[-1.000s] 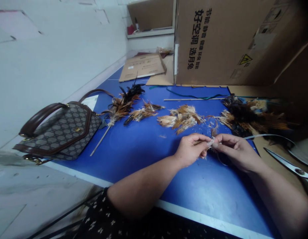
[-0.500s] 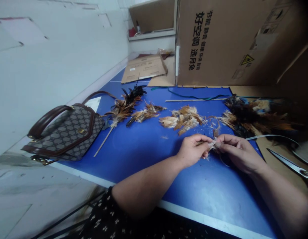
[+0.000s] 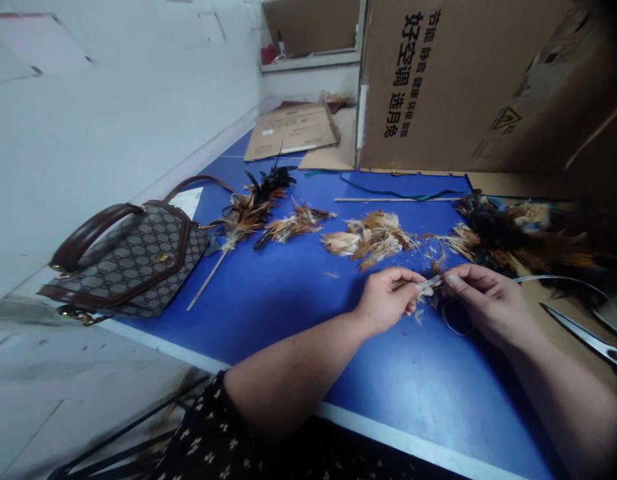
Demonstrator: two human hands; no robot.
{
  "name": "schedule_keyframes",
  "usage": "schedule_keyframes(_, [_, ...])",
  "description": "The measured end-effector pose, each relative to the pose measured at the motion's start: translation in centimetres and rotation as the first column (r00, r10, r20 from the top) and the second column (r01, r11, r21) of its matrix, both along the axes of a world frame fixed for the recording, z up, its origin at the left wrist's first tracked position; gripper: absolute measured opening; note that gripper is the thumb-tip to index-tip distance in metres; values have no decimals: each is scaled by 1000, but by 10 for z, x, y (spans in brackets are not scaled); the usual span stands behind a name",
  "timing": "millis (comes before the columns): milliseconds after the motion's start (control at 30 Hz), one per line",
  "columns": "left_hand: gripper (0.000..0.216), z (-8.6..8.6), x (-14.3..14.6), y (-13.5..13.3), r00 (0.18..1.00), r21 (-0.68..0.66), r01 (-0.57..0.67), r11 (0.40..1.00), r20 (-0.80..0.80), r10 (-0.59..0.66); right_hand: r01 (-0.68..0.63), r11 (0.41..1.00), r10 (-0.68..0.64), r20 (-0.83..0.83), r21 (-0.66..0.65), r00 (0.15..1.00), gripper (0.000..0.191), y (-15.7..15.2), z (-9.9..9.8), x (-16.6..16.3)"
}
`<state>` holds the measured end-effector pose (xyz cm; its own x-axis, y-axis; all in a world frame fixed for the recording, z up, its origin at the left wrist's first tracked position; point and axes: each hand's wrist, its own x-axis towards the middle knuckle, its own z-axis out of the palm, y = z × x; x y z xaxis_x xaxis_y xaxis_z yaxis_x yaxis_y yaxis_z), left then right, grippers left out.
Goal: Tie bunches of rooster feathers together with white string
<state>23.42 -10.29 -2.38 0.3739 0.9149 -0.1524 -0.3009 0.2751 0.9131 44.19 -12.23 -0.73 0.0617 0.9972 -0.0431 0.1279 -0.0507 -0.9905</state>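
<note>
- Stretching across the scene, the blue table carries nearly everything.
- Standing at its far right, a carton bears black lettering turned sideways.
- Lying at the back, left of the carton, is a flat piece of cardboard.
- Resting at the left end is a patterned bag with a brown handle.
- Heaped at the right, beyond the right hand, are dark feathers.
- Slanting just beside the bag is a duster, black-tipped, its bare handle pointing toward the near edge.
- Lying right of that hand, partly cut off by the view, are scissors.
- Spread beyond the hands is a pale pile; a smaller bunch sits between it and the duster.
- Pinching with thumb and fingers, the left hand grips a tuft, held low over the table.
- Closing thumb against forefinger, the right hand grasps a thin strip at the tuft's right.
- Trailing from behind that hand, the strip curves toward the right edge.
- Lying behind the pile are a thin stick and a green cord.
</note>
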Motion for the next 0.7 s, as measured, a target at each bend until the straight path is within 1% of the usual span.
schedule_keyframes(67, [22,0,0,0,1000,-8,-13,1000,14,13,162,985,-165,54,62,985,34,2,-1,0])
schedule_keyframes(100, [21,0,0,1,1000,-12,-17,1000,20,17,240,964,-251,102,114,963,32,2,-1,0])
schedule_keyframes(133, [21,0,0,1,999,-15,-22,1000,26,23,290,938,-322,165,189,932,30,2,0,1])
schedule_keyframes(167, [21,0,-1,1,999,-20,-26,999,31,27,305,909,-374,239,283,896,28,2,3,1])
schedule_keyframes(200, [22,0,-1,1,999,-24,-31,999,32,32,280,880,-409,311,385,858,25,0,6,2])
schedule_keyframes(233, [22,0,-1,1,999,-29,-36,999,32,37,224,850,-424,367,477,828,22,-2,9,3])
schedule_keyframes(267, [23,0,0,2,999,-35,-42,999,31,43,146,829,-410,408,540,816,18,-5,14,3])
schedule_keyframes(300, [23,-1,0,2,998,-41,-48,998,32,49,63,823,-364,439,565,821,15,-8,18,2])
schedule_keyframes(333, [23,-1,0,3,998,-48,-55,997,34,56,-21,835,-284,463,550,840,16,-12,22,0])
schedule_keyframes(400, [24,-2,0,4,997,-64,-66,996,45,69,-198,866,-59,488,459,871,24,-17,28,-7])
schedule_keyframes(433, [24,-2,0,4,996,-73,-71,995,54,75,-274,869,39,496,411,867,26,-19,30,-11])
schedule_keyframes(467, [26,-2,0,4,995,-80,-74,994,62,79,-324,868,103,504,376,858,26,-20,30,-16])
schedule_keyframes(500, [27,-2,0,5,994,-85,-74,994,70,80,-344,868,126,509,359,851,24,-20,30,-20])
schedule_keyframes(533, [28,-2,0,5,994,-87,-72,994,77,79,-339,870,121,512,357,850,22,-19,28,-23])
schedule_keyframes(633, [28,-3,1,5,994,-86,-64,994,86,72,-246,892,21,508,379,861,17,-16,21,-25])
schedule_keyframes(700, [28,-4,1,5,994,-79,-56,995,93,63,-202,902,-22,509,381,861,17,-14,18,-23])
